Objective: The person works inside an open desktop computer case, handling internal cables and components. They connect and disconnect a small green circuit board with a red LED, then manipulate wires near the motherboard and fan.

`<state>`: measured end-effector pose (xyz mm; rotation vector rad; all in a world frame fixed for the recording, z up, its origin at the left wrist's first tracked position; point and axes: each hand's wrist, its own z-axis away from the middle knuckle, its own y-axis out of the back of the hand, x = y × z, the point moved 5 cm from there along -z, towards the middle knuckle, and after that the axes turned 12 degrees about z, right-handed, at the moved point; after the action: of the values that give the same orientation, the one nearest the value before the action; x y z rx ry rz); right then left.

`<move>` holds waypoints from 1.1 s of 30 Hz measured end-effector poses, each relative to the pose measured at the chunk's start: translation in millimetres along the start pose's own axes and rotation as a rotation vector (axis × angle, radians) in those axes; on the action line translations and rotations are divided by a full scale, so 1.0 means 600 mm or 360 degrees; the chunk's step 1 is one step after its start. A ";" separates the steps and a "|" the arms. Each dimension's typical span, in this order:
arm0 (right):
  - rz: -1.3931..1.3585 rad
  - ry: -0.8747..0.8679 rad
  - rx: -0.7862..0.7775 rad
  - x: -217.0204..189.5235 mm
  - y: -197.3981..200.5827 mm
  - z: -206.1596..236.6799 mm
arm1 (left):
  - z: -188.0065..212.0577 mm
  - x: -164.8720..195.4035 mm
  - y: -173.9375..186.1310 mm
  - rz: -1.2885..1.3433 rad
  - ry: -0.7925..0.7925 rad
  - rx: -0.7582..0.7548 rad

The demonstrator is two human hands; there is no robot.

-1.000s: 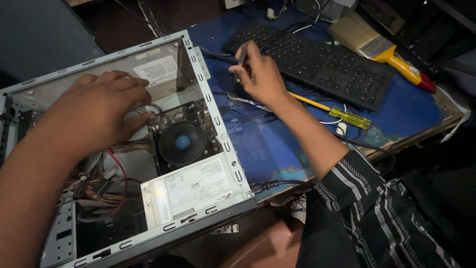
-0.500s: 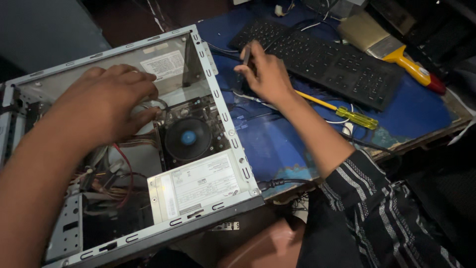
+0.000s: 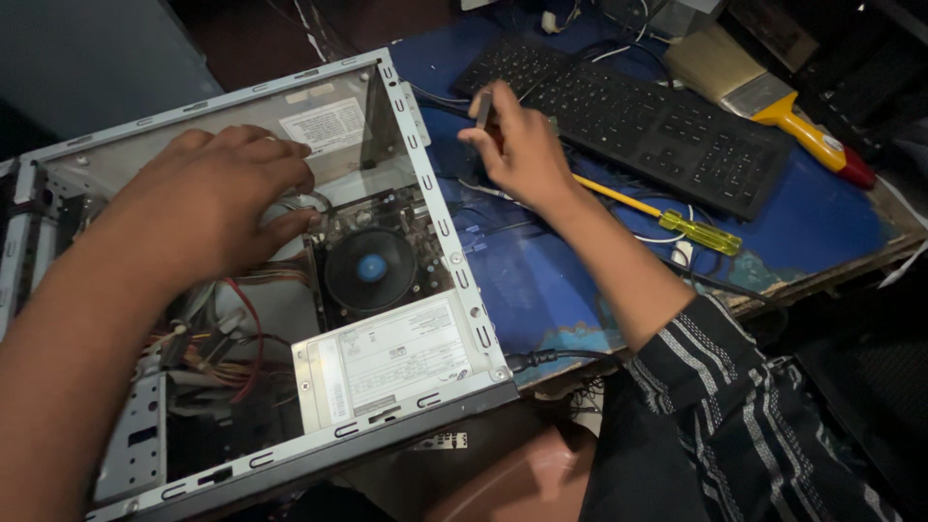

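An open desktop computer case (image 3: 454, 261) lies on its side on a blue table (image 3: 541, 290). My left hand (image 3: 222, 198) reaches inside it, fingers bent down on the cables and board just left of the round black cooler fan (image 3: 370, 269); I cannot tell whether it grips anything. My right hand (image 3: 527, 155) is outside the case, above the table by the keyboard's left end. It pinches a small dark flat piece (image 3: 483, 104) upright between thumb and fingers.
A black keyboard (image 3: 667, 130) lies at the back right, a yellow-handled screwdriver (image 3: 681, 227) in front of it and a wide brush (image 3: 749, 87) behind. Red and yellow wires (image 3: 246, 333) fill the case's lower left beside a labelled metal box (image 3: 396, 358). The table's front edge is worn.
My right hand has drifted slightly right and lifted the small piece a little. My left hand stays in the same spot inside the case.
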<state>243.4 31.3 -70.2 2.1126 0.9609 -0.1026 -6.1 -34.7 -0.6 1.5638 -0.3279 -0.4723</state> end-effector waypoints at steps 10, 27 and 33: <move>0.0013 0.0087 -0.0031 0.010 -0.012 0.004 | 0.000 -0.007 -0.007 0.0042 -0.0047 0.0043; -0.0030 0.0016 -0.0001 0.019 -0.003 0.008 | 0.002 -0.021 -0.013 0.0190 -0.0236 0.0170; 0.0045 0.0070 -0.0106 0.027 -0.027 0.009 | 0.004 -0.017 -0.009 0.0236 -0.0360 0.0267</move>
<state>245.5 43.7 -90.0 2.0742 0.9471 -0.0097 -16.5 -31.6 -5.1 1.6369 -0.6671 -0.5170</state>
